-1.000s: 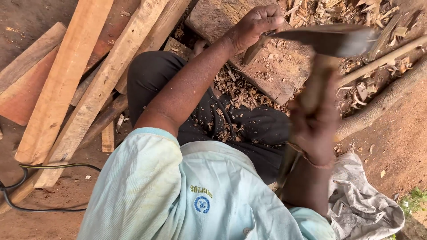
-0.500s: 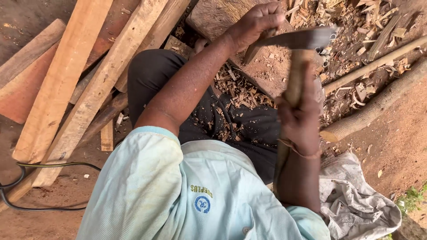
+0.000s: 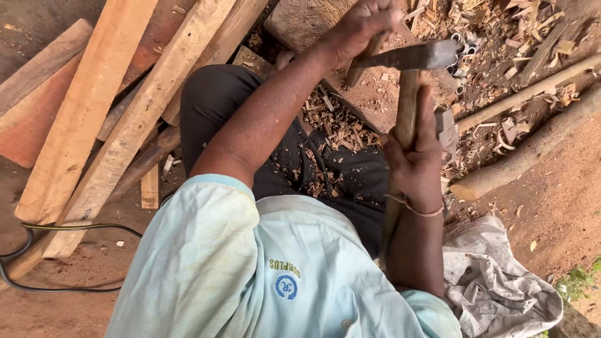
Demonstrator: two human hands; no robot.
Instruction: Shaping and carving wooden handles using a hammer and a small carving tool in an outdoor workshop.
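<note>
My left hand (image 3: 363, 25) reaches forward and grips a small piece of wood (image 3: 362, 62) standing on a wooden chopping block (image 3: 300, 22). My right hand (image 3: 413, 163) is closed around the wooden handle (image 3: 405, 106) of an adze-like tool. Its dark metal blade (image 3: 407, 56) lies flat just under my left hand, against the wood piece. Wood chips (image 3: 332, 125) cover my dark trousers (image 3: 213, 100) and the block's edge.
Long planks (image 3: 94, 106) lie slanted at the left, over a black cable (image 3: 37, 275) on the red dirt. Thin poles (image 3: 526, 94) and a log (image 3: 532, 150) lie at the right among shavings. A crumpled grey sack (image 3: 501, 281) sits at lower right.
My right hand has swung the tool down and to the left, bringing the blade from a raised position at the right onto the wood piece. My left hand has stayed on the piece.
</note>
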